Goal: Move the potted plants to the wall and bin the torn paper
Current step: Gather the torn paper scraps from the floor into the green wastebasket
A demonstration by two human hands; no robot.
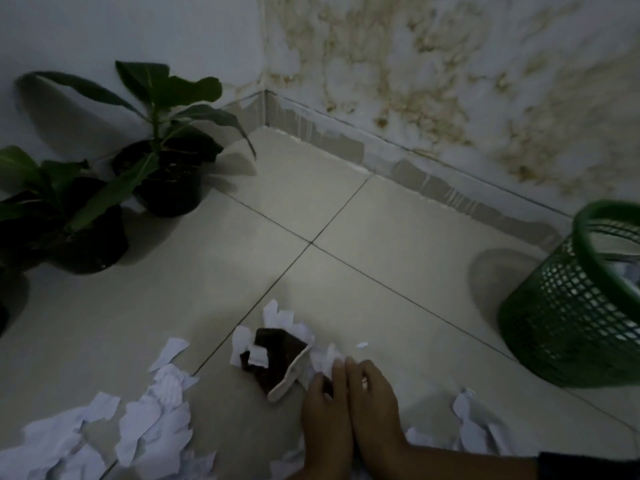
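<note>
Tiled floor corner: both hands, left (323,407) and right (372,403), lay flat, fingers straight, side by side on torn paper (322,358); green bin (568,306) sat to their right.

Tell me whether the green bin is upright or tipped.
Tipped: the green bin leans, its open rim facing left, with paper showing inside.

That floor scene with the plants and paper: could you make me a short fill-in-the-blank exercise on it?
1. The mesh bin on the right is coloured ____.
2. The two potted plants stand against the ____.
3. Both hands rest on the floor side by side, near scraps of torn ____.

Missing words: green; wall; paper
</note>
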